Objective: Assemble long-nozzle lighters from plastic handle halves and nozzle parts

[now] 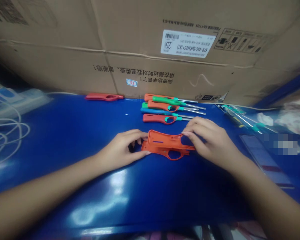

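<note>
Two orange lighter shell halves (162,143) lie side by side above the blue table, partly overlapping, with their hollow inner faces showing. My left hand (126,146) pinches their left ends between thumb and fingers. At the other end, my right hand (207,140) has thumb and forefinger closed on the narrow front part of the shells. Just beyond them, several lighters (160,118) with red, orange, green and blue handles and metal tubes are laid in a stack. A red handle shell (103,97) rests farther left, against the cardboard.
A large cardboard box (135,40) stands along the back of the blue table (97,200). White cable coils (7,133) are at the left. On the right are metal tubes with teal parts (242,118), plastic bags (296,116) and a flat dark panel (265,161).
</note>
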`<state>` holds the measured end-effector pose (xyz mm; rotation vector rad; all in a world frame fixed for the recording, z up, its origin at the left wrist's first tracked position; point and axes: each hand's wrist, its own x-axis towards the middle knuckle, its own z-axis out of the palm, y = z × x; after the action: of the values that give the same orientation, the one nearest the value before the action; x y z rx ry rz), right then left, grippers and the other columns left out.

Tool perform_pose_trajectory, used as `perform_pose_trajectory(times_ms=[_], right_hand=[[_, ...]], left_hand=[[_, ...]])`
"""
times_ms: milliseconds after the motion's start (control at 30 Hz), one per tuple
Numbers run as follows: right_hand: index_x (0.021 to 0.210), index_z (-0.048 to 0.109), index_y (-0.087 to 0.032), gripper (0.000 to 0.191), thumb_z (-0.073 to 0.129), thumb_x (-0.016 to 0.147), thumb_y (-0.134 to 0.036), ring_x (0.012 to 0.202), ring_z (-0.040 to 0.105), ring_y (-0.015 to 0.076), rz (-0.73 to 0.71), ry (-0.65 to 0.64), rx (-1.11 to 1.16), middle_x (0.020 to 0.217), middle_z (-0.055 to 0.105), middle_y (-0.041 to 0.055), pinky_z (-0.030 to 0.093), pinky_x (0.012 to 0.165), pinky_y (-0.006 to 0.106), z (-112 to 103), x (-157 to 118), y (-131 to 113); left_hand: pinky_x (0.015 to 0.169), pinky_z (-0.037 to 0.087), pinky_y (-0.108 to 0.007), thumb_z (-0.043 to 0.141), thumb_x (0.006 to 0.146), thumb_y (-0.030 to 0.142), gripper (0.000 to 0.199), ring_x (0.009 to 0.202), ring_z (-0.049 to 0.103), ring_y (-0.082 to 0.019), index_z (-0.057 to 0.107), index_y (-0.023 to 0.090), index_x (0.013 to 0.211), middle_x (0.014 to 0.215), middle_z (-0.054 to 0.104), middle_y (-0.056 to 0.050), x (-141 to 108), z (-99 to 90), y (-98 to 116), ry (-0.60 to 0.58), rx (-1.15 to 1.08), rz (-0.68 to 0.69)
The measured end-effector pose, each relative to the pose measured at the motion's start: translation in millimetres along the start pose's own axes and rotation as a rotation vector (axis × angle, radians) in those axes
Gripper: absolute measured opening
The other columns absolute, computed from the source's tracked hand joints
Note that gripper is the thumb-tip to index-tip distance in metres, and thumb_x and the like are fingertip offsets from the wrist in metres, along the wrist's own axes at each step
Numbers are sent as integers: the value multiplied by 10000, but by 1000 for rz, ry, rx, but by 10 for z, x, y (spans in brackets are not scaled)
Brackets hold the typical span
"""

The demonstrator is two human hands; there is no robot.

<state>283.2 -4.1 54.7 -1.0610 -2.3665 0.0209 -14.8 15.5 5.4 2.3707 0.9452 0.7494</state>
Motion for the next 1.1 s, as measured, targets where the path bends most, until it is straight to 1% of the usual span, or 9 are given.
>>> perform_pose_trajectory(times_ms=[200,333,433,567,633,700,800,933,1100], right_hand=[[906,653,-190,224,489,1043,-256,831,582,174,-83,-326,53,909,652,43,428,786,337,56,-9,-62],[920,672,-188,282,462,1059,-315,835,573,176,-122,-427,24,924,651,46,418,796,335,216,-25,-90],[887,653,-182,302,478,1051,-367,815,569,175,-123,-435,-2,912,641,46,416,777,330,266,-20,-80],[963,632,-199,211,586,1000,-402,832,583,175,-75,-409,39,969,644,40,427,756,323,190,-7,-79],[1062,627,-210,233,658,953,-414,905,608,191,-56,-411,72,1054,658,52,446,793,333,140,-13,-82],[1116,622,-212,276,687,932,-408,955,624,207,-53,-424,78,1104,667,66,457,832,351,120,-25,-75],[1075,634,-206,176,628,974,-350,930,635,196,-67,-444,87,1057,684,61,461,842,354,150,-34,-50],[1055,647,-209,160,574,1009,-344,907,642,179,-71,-436,85,1040,689,48,474,827,334,164,-7,-37],[1037,671,-205,207,547,1006,-368,963,661,224,93,-216,-113,1055,705,83,504,844,356,-173,22,80]], left_hand=[[709,523,-239,713,903,313,326,797,627,-126,688,198,1208,1002,674,-38,-4,15,-11,38,-13,-13],[706,524,-242,727,902,339,325,793,618,-123,694,204,1195,995,666,-32,-12,17,-11,41,-12,-26],[725,538,-259,717,910,346,317,812,624,-132,690,216,1198,1037,663,-39,-16,5,-2,37,-4,-33],[980,520,-372,716,906,343,340,1113,611,-217,672,213,1217,1231,623,-88,-22,-29,44,77,56,72],[1050,477,-412,707,903,320,361,1197,571,-245,656,214,1244,1260,619,-98,-30,-46,75,34,71,161],[1051,466,-419,687,898,288,387,1193,571,-248,641,225,1278,1258,636,-94,-38,-55,95,-50,63,219],[1023,459,-404,651,899,237,388,1135,607,-232,637,231,1287,1208,679,-77,-50,-52,97,-137,51,232],[977,458,-382,602,937,207,315,1057,644,-204,651,221,1248,1156,708,-65,-53,-41,79,-125,49,196],[951,481,-380,571,953,207,297,1049,650,-211,663,231,1234,1127,712,-69,-33,-50,81,-101,69,202]])
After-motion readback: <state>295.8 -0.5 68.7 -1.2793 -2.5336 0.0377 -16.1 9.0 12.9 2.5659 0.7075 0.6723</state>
